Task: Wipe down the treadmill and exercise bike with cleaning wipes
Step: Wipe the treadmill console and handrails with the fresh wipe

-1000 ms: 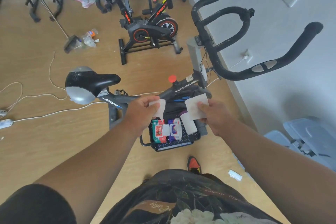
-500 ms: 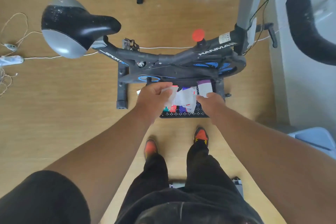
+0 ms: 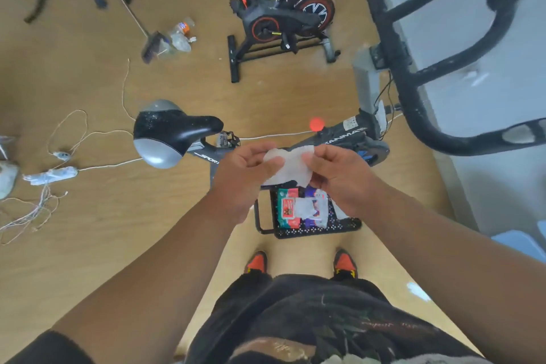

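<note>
Head view, looking down past both forearms to a wood floor (image 3: 88,245). Left hand (image 3: 240,177) and right hand (image 3: 339,174) are raised side by side at frame centre, both pinching 1 white wipe (image 3: 288,167) stretched between them. Left thumb and fingers are curled onto the wipe's left edge; right thumb and fingers are curled onto its right edge. The wipe is crumpled, not flat.

Just below the hands, on the floor, sits a black basket (image 3: 310,230) with a perforated rim. Inside it: a red and green wipe pack (image 3: 288,207) on the left, a purple pack (image 3: 317,210) to its right, and a loose white sheet lying over both. Exact contact between the packs cannot be told.

Exercise bike (image 3: 348,134) stands crosswise just beyond the hands: black seat (image 3: 171,133) at left, red knob (image 3: 316,124) at centre, black handlebars (image 3: 413,74) at right against a pale wall (image 3: 472,38). The wipe is held above the bike frame; touching or not cannot be told.

Far centre: a 2nd bike (image 3: 283,21), black with red trim. Far left: a broom (image 3: 150,44) beside plastic bottles (image 3: 180,35). White cords (image 3: 74,139) trail over the floor at left. 2 orange and black shoes (image 3: 257,263) show near the bottom, below the basket.
</note>
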